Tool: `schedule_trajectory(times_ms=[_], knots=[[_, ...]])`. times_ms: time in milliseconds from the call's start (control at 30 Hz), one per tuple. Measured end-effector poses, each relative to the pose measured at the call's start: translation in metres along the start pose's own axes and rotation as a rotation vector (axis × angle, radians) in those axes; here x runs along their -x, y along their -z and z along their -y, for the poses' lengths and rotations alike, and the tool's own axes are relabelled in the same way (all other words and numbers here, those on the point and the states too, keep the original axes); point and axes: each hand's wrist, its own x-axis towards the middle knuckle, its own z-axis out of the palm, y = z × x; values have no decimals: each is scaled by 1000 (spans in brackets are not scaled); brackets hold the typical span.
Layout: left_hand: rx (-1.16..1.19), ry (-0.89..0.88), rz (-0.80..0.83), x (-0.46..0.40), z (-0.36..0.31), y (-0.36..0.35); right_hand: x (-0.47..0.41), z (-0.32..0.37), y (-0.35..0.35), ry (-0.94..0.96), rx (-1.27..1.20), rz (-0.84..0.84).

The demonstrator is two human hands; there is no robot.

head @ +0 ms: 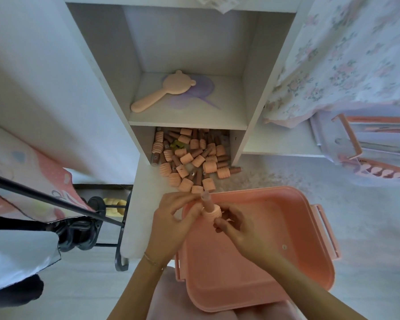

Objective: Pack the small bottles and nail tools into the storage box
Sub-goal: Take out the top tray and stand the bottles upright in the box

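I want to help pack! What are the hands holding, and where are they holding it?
Both hands hold one small bottle over the pink storage box. The left hand pinches near its neck; the right hand grips below its ribbed cap.

Home bedroom: floral bedding (pixel 337 54), white shelf unit (pixel 185 122).

Both hands meet mid-frame, pinching one small bottle.

L hand (pixel 171 218) comes in from lower left, forearm angled up-right, thin bracelet at the wrist; fingers curled, tips on the upper part of the bottle (pixel 209 207). R hand (pixel 237 228) enters from lower right, forearm running diagonally up-left; thumb & fingers curl in at the bottle's lower end by the ribbed cap. Bare forearms, wrists near straight, fingertips of the two hands close together.
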Motion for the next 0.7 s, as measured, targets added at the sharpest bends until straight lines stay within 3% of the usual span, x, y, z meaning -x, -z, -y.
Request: schedule_trajectory(times_ms=[200,433,700], knots=[[3,225,-7,1,26,-14,11,-34,15,-115,273,40],[5,199,-90,1,36,-25,-10,-63,1,20,527,112],[24,189,-96,-5,35,-24,-23,-73,-18,-16,538,76]])
